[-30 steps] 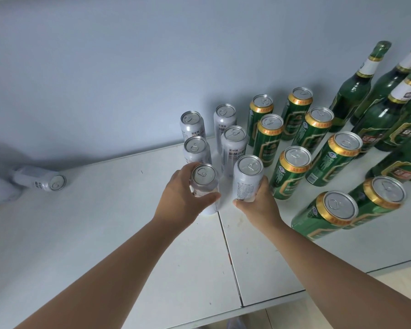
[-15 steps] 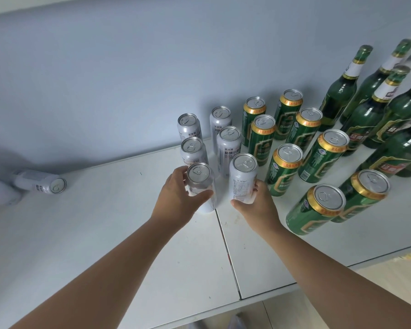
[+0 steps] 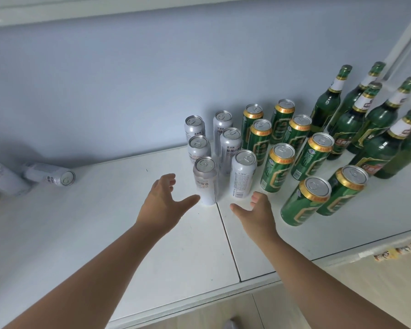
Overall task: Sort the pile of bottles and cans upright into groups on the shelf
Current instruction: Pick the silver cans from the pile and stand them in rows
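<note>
Several silver cans stand upright in two columns on the white shelf [image 3: 105,233]; the front pair are one silver can [image 3: 205,180] and another [image 3: 242,178]. My left hand [image 3: 163,207] is open just left of and below the front left can, not touching it. My right hand [image 3: 256,214] is open just below the front right can. Several green cans [image 3: 279,169] stand upright to the right, and several green bottles [image 3: 347,124] stand behind them at the far right. Two silver cans lie on their sides at the far left, one [image 3: 50,174] showing its top, the other [image 3: 3,176] cut by the edge.
A pale blue wall [image 3: 152,79] backs the shelf. A seam [image 3: 226,233] runs front to back between two shelf panels. The shelf's front edge [image 3: 199,302] runs below my forearms, with wood floor beneath.
Both hands have let go of the two front silver cans and drawn back towards me with fingers spread. The cans stay standing. The camera has tilted up slightly.
</note>
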A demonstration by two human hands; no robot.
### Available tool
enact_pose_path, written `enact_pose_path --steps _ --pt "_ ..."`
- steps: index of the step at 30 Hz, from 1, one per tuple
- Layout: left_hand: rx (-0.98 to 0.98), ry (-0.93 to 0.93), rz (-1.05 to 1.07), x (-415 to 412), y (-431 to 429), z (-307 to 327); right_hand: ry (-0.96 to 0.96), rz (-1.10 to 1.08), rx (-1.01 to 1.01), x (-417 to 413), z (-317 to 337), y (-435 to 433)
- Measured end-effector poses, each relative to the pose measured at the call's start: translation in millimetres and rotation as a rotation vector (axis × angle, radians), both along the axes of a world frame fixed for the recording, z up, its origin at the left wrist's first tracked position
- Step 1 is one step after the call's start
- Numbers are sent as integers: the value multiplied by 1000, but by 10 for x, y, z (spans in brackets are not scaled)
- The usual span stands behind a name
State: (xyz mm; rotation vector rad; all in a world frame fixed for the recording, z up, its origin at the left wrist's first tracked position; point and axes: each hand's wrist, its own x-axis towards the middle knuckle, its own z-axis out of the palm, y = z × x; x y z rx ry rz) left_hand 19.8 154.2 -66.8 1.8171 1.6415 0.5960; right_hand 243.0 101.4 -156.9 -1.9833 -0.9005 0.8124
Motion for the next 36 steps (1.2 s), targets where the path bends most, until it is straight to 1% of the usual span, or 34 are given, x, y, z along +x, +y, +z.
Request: enact_pose_path --steps 6,10,14,19,23,29,36 --pt "4 48 -46 -651 -227 31 -21 -21 13 -537 97 -239" --pt "-16 64 -77 -1214 -416 47 -23 1 13 -1090 152 -432" --pt "-18 65 -51 -1813 -595 56 -16 56 11 -1721 163 -551" --pt "-29 30 36 -2523 -699 102 22 158 12 -2408 225 -539" --pt "-28 2 120 -2863 -650 105 15 255 4 -2759 293 -428" --pt "-62 -36 240 -3160 -499 19 -6 377 -26 -3044 262 -33" --pt "-101 -7 387 -3535 -147 -23 -16 520 -70 -3211 145 522"
